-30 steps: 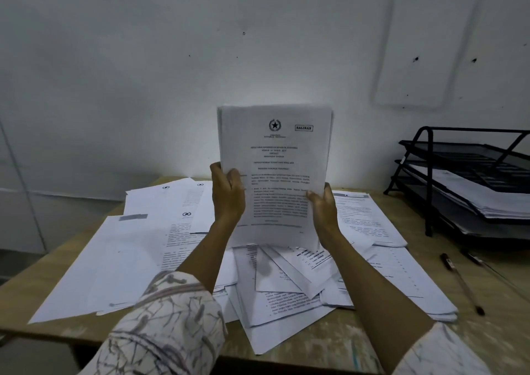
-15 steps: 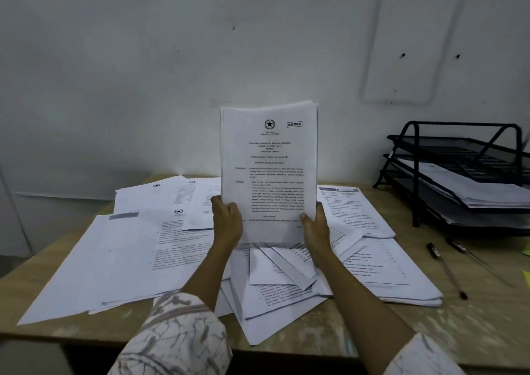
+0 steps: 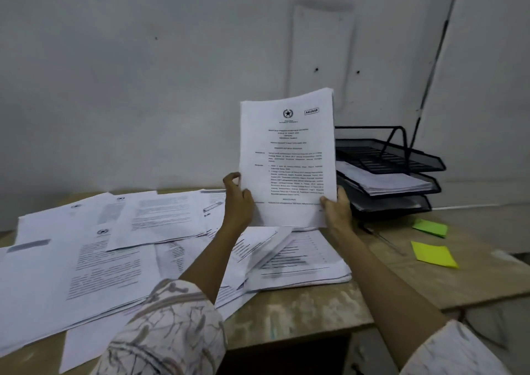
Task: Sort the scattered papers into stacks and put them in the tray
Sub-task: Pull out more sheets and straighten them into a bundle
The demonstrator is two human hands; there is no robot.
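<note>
A thick stack of printed papers (image 3: 287, 156) stands upright above the table, its title page facing me. My left hand (image 3: 237, 199) grips the stack's lower left edge and my right hand (image 3: 336, 208) grips its lower right corner. The stack partly hides the left end of a black three-tier mesh tray (image 3: 407, 168) at the back right; the tray's middle tier holds a pile of sheets (image 3: 384, 182). Scattered papers (image 3: 94, 248) cover the left and middle of the wooden table (image 3: 321, 308), overlapping each other.
Two yellow-green sticky notes (image 3: 433, 254) lie on the table right of the papers, in front of the tray. A pen (image 3: 381, 238) lies between them and my right forearm. The white wall stands close behind the table.
The held stack has swung right toward the tray and tilted slightly. The view has turned right too, bringing the sticky notes into sight. Both hands keep their hold.
</note>
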